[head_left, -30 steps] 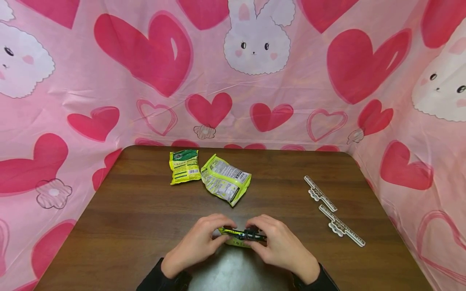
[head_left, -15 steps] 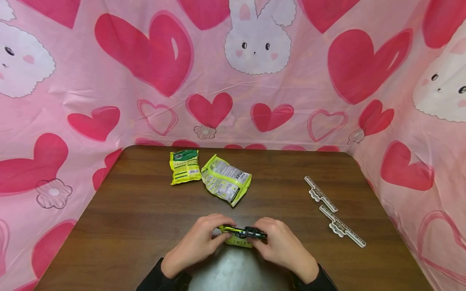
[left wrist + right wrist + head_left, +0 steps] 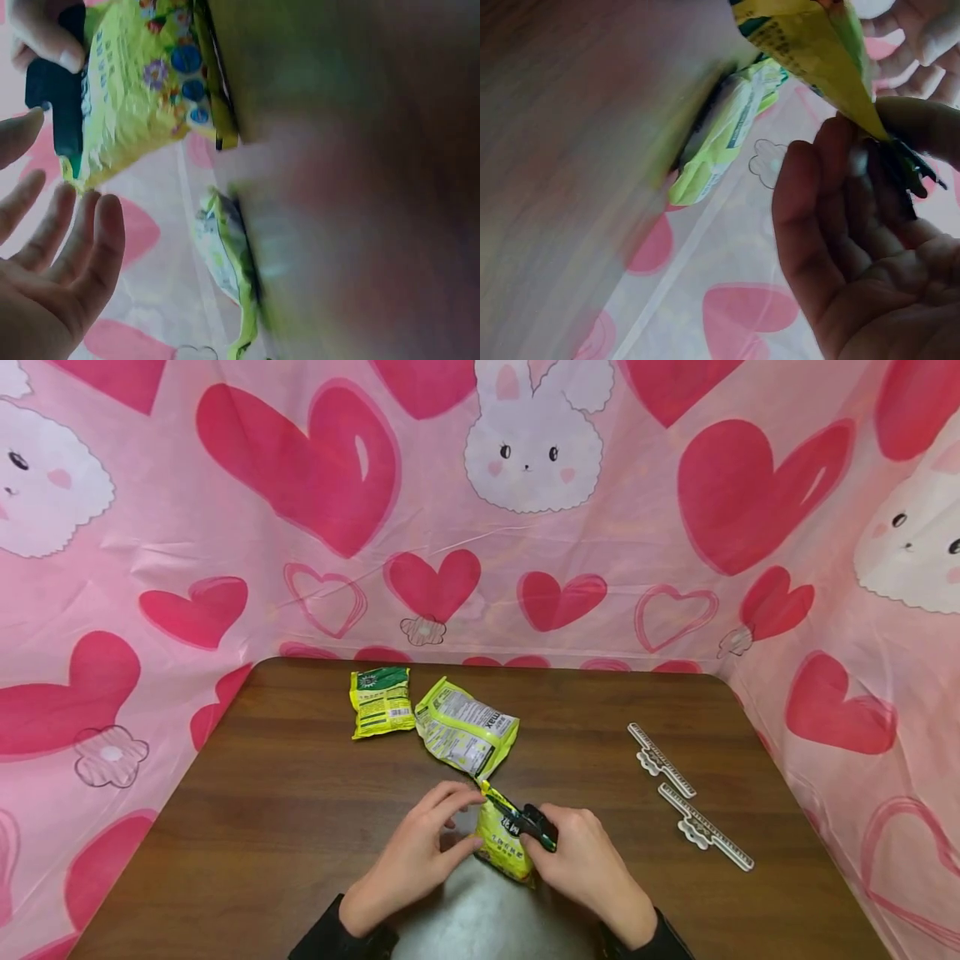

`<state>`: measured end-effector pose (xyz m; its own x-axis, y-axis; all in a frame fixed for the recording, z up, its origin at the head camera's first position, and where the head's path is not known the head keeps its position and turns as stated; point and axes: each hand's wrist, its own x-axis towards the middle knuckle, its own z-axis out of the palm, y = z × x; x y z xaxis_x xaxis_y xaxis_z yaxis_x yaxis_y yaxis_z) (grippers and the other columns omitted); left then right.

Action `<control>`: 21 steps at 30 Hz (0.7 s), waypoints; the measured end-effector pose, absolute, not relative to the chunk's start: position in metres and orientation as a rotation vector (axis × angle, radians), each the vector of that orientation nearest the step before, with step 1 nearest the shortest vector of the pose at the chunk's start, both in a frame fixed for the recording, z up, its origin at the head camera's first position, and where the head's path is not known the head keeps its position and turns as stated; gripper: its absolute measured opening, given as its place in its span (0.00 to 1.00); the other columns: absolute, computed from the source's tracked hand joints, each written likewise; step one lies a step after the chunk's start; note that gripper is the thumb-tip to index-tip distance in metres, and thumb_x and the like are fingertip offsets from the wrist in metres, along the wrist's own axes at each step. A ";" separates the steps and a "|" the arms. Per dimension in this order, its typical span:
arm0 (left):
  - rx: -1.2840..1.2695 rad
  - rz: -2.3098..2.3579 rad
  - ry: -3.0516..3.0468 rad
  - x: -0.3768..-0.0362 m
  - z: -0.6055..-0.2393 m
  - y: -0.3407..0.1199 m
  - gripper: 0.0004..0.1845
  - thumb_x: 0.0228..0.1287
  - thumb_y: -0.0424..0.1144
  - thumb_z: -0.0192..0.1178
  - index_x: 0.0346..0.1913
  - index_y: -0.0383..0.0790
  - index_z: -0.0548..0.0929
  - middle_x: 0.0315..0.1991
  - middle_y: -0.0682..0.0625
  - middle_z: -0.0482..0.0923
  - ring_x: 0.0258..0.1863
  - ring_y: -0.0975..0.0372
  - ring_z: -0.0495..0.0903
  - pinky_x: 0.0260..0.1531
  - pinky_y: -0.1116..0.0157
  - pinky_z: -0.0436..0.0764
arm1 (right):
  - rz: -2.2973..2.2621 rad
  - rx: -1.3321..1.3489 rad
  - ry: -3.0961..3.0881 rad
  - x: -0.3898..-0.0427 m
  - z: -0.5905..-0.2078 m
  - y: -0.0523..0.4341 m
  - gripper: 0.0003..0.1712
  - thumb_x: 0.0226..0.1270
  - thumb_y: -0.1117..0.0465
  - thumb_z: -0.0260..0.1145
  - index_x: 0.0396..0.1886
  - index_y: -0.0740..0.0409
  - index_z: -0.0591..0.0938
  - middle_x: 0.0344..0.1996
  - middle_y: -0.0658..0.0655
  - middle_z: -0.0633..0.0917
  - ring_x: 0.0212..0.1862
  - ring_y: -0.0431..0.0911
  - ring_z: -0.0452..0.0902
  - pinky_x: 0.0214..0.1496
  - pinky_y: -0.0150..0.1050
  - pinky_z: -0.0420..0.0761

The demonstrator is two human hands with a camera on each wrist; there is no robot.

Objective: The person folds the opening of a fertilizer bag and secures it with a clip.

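A yellow-green snack-like pouch [image 3: 501,845] stands tilted at the front middle of the table, its top edge slanting down to the right. Along that edge lies a black bag clip [image 3: 537,827]. My right hand [image 3: 596,860] pinches the clip and pouch top between thumb and fingers; in the right wrist view the clip's end [image 3: 904,176] sticks out beside the thumb. My left hand [image 3: 412,852] sits at the pouch's left side with spread, relaxed fingers. In the left wrist view its fingertips are right at the pouch's [image 3: 142,82] upper corner.
Behind the held pouch lie a larger lime-green and grey bag [image 3: 468,727] and a smaller yellow-green packet [image 3: 381,703]. Two white ruler-like clips with cloud-shaped tabs [image 3: 660,758] rest on the right of the wooden table [image 3: 285,827]. A pink heart-print cloth [image 3: 322,527] surrounds the table.
The pouch and clip have turned so the pouch's printed front shows and its left end points away. My left hand has loosened from the pouch; the right still holds the clipped top.
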<state>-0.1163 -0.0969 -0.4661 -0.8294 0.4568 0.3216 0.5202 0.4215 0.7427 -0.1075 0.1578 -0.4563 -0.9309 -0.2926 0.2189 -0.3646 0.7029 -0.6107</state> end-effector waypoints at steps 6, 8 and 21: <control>-0.935 -1.271 -2.709 -0.105 -0.469 -0.081 0.30 0.63 0.44 0.78 0.66 0.52 0.81 0.60 0.58 0.75 0.51 0.61 0.80 0.44 0.63 0.82 | 1.095 0.472 -2.926 -0.107 -0.449 0.156 0.26 0.61 0.64 0.77 0.58 0.50 0.79 0.24 0.45 0.82 0.23 0.35 0.73 0.25 0.34 0.75; -0.938 -1.199 -2.725 -0.100 -0.471 -0.074 0.33 0.60 0.48 0.80 0.68 0.52 0.80 0.64 0.57 0.74 0.58 0.61 0.77 0.49 0.58 0.82 | 1.152 0.496 -2.926 -0.106 -0.448 0.155 0.34 0.60 0.66 0.76 0.66 0.50 0.75 0.22 0.45 0.79 0.20 0.34 0.70 0.22 0.34 0.72; -0.955 -0.788 -2.779 -0.081 -0.475 -0.048 0.41 0.48 0.55 0.86 0.60 0.42 0.77 0.64 0.48 0.69 0.63 0.54 0.71 0.57 0.54 0.80 | 1.234 0.541 -2.889 -0.099 -0.445 0.141 0.18 0.61 0.68 0.73 0.48 0.48 0.82 0.38 0.46 0.84 0.37 0.40 0.79 0.40 0.38 0.80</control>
